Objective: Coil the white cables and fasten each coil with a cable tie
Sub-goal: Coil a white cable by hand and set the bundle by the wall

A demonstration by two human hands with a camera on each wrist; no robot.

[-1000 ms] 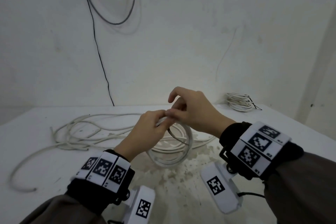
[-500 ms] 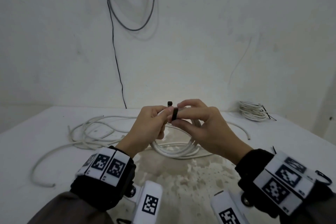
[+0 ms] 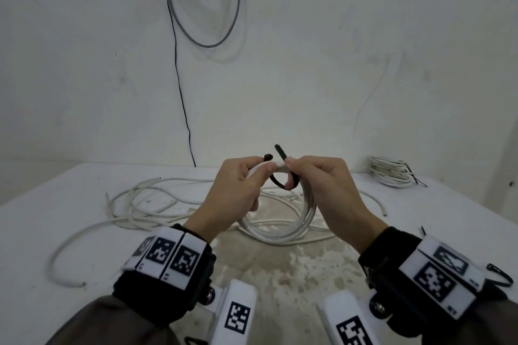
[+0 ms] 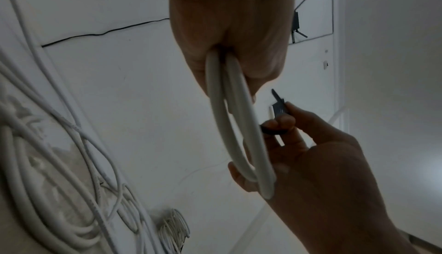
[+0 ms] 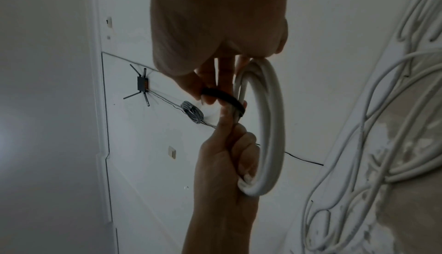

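Note:
My left hand grips the top of a white cable coil whose lower part rests on the table. It also pinches the head end of a black cable tie. The tie loops under the coil's strands, with both ends sticking up apart from each other. My right hand pinches the tie's tail, its lower fingers against the coil. In the left wrist view the coil hangs from my left hand. The right wrist view shows the tie across the strands of the coil.
A long loose white cable sprawls over the table's left half. A coil bound with a tie lies at the back right corner. Spare black ties lie by my right wrist. Grey and black wires hang on the wall.
Both hands have lifted the coil's top higher. The tie, earlier hugging the strands between my fingers, now hangs as a loose loop under them with its tail standing free.

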